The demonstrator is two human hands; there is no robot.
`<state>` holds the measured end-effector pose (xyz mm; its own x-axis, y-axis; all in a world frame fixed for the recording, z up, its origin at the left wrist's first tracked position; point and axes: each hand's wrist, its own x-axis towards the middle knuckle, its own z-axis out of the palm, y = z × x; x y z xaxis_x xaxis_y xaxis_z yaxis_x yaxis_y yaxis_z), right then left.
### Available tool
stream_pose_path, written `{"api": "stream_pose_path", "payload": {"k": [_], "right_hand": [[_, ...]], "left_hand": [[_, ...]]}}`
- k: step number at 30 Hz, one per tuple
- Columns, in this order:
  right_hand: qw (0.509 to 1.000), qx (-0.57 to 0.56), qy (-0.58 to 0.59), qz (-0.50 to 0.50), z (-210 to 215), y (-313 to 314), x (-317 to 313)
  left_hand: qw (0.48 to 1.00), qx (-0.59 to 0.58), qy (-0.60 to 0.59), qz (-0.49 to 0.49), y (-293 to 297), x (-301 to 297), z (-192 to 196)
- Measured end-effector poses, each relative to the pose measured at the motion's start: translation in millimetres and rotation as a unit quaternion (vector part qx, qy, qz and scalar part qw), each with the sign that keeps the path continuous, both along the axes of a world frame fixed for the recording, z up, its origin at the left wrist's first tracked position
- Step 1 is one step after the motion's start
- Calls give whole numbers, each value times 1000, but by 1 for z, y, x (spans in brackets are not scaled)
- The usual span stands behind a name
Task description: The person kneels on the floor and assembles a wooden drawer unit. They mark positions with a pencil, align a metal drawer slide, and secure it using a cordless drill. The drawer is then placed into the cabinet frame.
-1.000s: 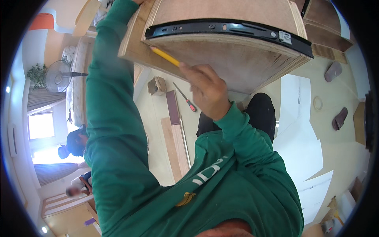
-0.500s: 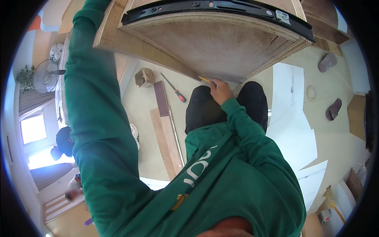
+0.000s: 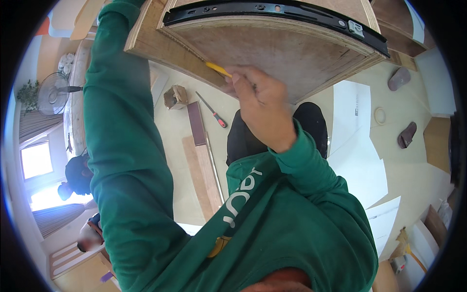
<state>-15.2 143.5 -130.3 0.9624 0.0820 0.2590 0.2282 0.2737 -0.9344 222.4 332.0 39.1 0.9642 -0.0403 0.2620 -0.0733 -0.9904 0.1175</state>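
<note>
the right hand [image 3: 260, 104] pinches a yellow pencil [image 3: 218, 69], its tip against the bare underside of a plywood drawer box [image 3: 292, 53] held overhead. a black metal slide rail [image 3: 272, 9] runs along the box's far edge. the left hand is out of view beyond the green sleeve [image 3: 121, 121].

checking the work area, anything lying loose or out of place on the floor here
Yes, the floor is cluttered: a red-handled screwdriver lies loose beside wooden strips, white sheets are scattered to the right, and two sandals lie apart. The right hand holds a yellow pencil against the plywood box.
</note>
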Motion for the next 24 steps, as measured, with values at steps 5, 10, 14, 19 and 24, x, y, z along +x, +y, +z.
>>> {"api": "stream_pose_path", "payload": {"k": [5, 10, 14, 19, 24], "right_hand": [[995, 83, -6, 52, 11, -22, -8], [991, 62, -102, -64, -3, -6, -9], [980, 54, -181, -64, 15, 12, 9], [979, 16, -191, -66, -33, 24, 18], [993, -98, -57, -34, -201, 22, 5]], "left_hand": [[994, -64, 13, -84, 37, 46, -33], [995, -40, 7, -87, 37, 41, -20], [998, -46, 6, -50, 36, 38, -16], [986, -90, -1, -139, 33, 37, -8], [968, -175, 13, -178, 19, 26, -6]]}}
